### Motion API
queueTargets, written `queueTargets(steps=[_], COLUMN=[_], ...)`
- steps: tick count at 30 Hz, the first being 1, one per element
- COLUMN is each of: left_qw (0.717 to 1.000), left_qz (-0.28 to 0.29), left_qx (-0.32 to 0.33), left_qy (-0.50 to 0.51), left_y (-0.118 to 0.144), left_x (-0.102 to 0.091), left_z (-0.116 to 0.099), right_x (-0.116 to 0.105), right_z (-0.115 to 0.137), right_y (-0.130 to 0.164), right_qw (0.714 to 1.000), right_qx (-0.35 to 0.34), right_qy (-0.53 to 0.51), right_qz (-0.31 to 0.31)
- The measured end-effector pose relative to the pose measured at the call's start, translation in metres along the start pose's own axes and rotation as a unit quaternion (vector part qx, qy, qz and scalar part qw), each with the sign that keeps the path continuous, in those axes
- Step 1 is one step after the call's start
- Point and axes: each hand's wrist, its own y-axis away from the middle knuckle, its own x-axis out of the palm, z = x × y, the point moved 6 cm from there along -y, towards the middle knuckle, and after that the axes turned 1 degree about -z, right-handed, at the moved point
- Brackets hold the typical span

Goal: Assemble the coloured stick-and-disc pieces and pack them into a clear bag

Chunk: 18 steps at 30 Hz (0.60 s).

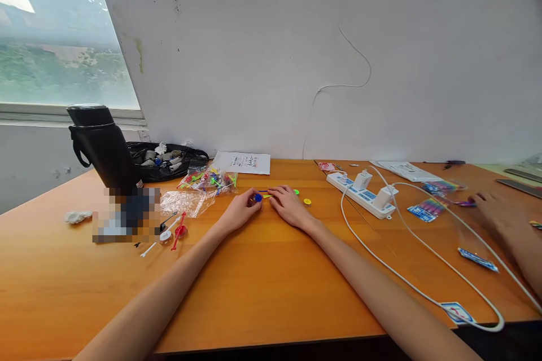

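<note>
My left hand [241,210] is closed on a blue round cap-like piece [258,198], held between thumb and fingers just above the table. Opposite it, my right hand [289,206] rests low on the table with its fingers stretched out over a thin blue stick [263,190] and a small yellow-green piece [266,196]. Its fingertips hide the ends of both. Behind the right hand lies a green round piece [296,192], and a yellow round piece [307,202] sits to its right. Left of my forearm are red [180,231] and white [165,237] round pieces with arrow-shaped sticks.
A white power strip [359,196] with plugs and looping cables takes up the right. Another person's hand [493,211] is beyond it. At the left stand a black bottle [104,149], a bag of colourful parts [212,179] and a black plastic bag [190,155].
</note>
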Motion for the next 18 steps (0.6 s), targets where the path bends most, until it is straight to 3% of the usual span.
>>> queueTargets(steps=[9, 18], left_qw=[1.0, 0.998], left_qz=[0.0, -0.005], left_qx=[-0.007, -0.026], left_qy=[0.001, 0.065], left_y=[0.001, 0.0], left_x=[0.0, -0.001], left_z=[-0.002, 0.001], right_x=[-0.007, -0.028], right_z=[0.004, 0.009], right_y=[0.0, 0.001], right_qw=[1.0, 0.984], right_qx=[0.007, 0.017], right_qy=[-0.023, -0.132], right_qz=[-0.018, -0.12])
